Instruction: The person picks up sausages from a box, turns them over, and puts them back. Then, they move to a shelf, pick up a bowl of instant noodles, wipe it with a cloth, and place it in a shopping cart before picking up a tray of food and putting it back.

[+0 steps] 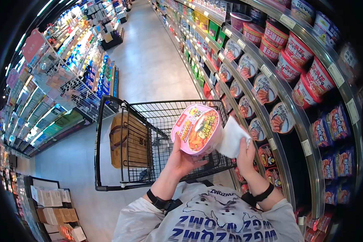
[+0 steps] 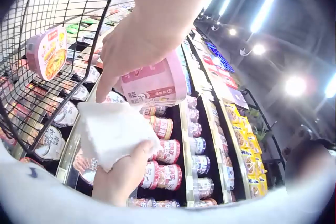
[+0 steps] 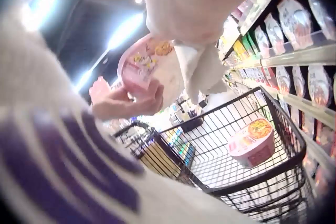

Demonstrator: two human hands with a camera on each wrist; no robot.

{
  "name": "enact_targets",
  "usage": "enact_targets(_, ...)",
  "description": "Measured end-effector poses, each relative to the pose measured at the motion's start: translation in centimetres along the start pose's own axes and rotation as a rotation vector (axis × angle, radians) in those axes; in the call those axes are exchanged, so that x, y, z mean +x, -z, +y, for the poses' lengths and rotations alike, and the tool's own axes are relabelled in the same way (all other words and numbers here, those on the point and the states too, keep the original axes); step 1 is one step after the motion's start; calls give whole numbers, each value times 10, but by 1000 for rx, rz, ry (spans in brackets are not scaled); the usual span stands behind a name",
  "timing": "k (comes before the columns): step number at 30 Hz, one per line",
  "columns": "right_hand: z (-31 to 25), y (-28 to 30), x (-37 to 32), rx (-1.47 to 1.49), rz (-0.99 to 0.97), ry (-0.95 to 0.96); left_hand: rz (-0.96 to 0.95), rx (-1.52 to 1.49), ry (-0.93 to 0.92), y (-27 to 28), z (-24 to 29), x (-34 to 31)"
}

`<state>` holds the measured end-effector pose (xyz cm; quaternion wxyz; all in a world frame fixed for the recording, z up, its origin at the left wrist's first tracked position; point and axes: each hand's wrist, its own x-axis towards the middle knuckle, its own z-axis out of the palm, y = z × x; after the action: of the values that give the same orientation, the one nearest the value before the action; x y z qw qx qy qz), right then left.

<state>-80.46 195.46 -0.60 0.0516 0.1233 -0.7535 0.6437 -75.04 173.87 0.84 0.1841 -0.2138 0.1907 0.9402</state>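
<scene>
My left hand (image 1: 184, 160) grips a pink instant-food box (image 1: 197, 131) by its near left edge, with the thumb along the side. The box is tilted above the shopping cart (image 1: 141, 105), its lid with a printed noodle picture facing up. In my right hand (image 1: 246, 155) is a folded white cloth (image 1: 231, 139), pinched at its near end close to the box's right side. A second pink box (image 3: 252, 142) of similar look sits inside the cart in the right wrist view; from the head view the held box hides it.
A brown paper bag (image 1: 129, 141) hangs at the cart's left end. Shelves of noodle bowls (image 1: 264, 86) and red tubs (image 1: 288, 64) rise close on the right. Wire display racks (image 1: 72, 90) line the left. The aisle floor (image 1: 143, 52) runs ahead; opened cartons (image 1: 60, 215) stand at lower left.
</scene>
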Motion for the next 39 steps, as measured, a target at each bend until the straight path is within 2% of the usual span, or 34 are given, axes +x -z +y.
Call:
enact_targets(2,-8,-11,3,49,-14,123,0,18,10,5,0,2)
enact_targets(3,-20,-16,5,-92,-182,266,-35,29,14,9,0,3)
enact_targets(4,-32,-24,2,-299,-225,341,-68,40,18,13,1,5)
enact_targets(7,-13,-35,-4,-299,-337,449,-166,-64,-17,31,17,8)
enact_targets(8,-10,-35,-6,-335,-485,412,-163,-64,-20,32,22,7)
enact_targets(9,-4,-35,-7,-368,-635,374,-73,-17,-91,32,28,6)
enact_targets(10,7,-36,-9,-359,-643,377,20,28,-164,32,34,4)
enact_targets(12,38,-40,-14,-415,-614,66,-23,9,-196,43,46,2)
enact_targets(13,51,-42,-16,-407,-623,71,-5,49,-253,44,49,1)
enact_targets(15,76,-48,-17,-542,-539,-289,39,62,-342,48,55,0)
enact_targets(16,86,-53,-17,-541,-552,-289,49,56,-348,52,58,-3)
enact_targets(19,115,-67,-17,-321,-449,-297,30,143,-394,62,63,-8)
enact_targets(24,129,-89,0,333,-366,-770,59,80,-419,82,79,-15)
enact_targets(28,119,-113,8,437,-413,-882,101,42,-433,93,88,-25)
enact_targets(30,122,-128,7,408,-451,-880,145,63,-442,95,90,-29)
enact_targets(32,119,-145,4,338,-569,-864,147,74,-446,100,91,-31)
enact_targets(37,98,-167,6,455,-669,-893,106,145,-436,101,93,-37)
enact_targets(39,93,-168,5,386,-738,-869,100,165,-439,105,94,-34)
